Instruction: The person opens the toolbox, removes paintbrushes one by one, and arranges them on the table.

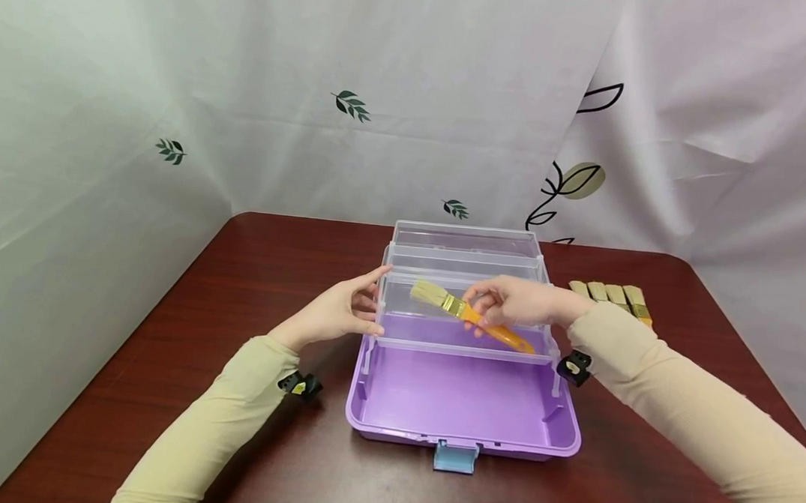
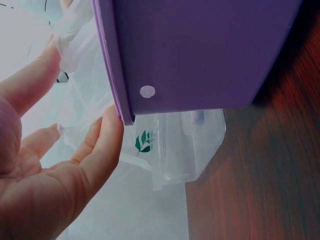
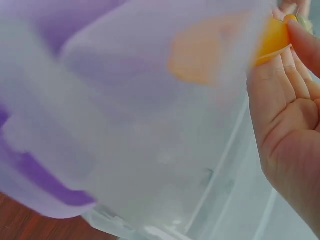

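An open purple toolbox (image 1: 457, 400) stands on the table, with clear trays raised in steps behind its base. My left hand (image 1: 333, 308) grips the left end of the front clear tray (image 1: 401, 300), thumb at its front corner and index finger farther back. In the left wrist view, the thumb (image 2: 37, 75) meets clear plastic, and a fingertip lies at the purple rim (image 2: 112, 75). My right hand (image 1: 509, 301) pinches the orange handle of a paintbrush (image 1: 455, 305) over that tray, its pale bristles pointing left. Through cloudy plastic, the right wrist view shows the handle (image 3: 195, 55).
Several more paintbrushes (image 1: 615, 294) lie side by side on the right of the dark red table (image 1: 274, 253), partly behind the right forearm. A blue latch (image 1: 455, 458) hangs at the box's front. Behind the table hangs a white curtain (image 1: 408, 132) with leaf prints.
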A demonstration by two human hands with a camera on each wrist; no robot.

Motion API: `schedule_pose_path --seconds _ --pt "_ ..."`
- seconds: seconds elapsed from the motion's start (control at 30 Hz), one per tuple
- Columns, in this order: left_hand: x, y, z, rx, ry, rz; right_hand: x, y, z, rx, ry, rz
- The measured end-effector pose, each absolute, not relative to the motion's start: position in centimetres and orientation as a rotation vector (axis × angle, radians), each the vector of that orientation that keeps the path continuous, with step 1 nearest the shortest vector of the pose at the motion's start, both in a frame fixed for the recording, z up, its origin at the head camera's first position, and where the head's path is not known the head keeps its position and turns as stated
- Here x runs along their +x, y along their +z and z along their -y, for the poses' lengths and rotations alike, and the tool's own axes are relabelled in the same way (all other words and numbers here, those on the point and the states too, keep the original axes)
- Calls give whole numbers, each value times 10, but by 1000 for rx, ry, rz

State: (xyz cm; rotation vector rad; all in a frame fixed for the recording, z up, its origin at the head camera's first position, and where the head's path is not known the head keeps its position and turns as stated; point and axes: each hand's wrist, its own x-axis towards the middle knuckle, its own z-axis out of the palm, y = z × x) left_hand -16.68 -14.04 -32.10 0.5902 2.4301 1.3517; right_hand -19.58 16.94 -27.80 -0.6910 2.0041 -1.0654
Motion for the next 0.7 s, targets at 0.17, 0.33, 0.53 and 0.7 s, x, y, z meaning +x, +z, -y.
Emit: schedule_pose_path --seconds 0.17,0.33,0.53,0.7 --pt "-167 -322 141 573 1345 -2429 -195 -274 -172 -710 -1182 -2022" --pt "-166 -321 140 588 1346 -2432 -194 -274 -176 -672 -1329 -1979" --pt "-166 -321 141 589 1358 -2430 -192 -279 -180 -615 -1432 -1984" --pt "-167 -321 141 589 1357 -2429 -188 -283 -183 -534 -1535 -1992"
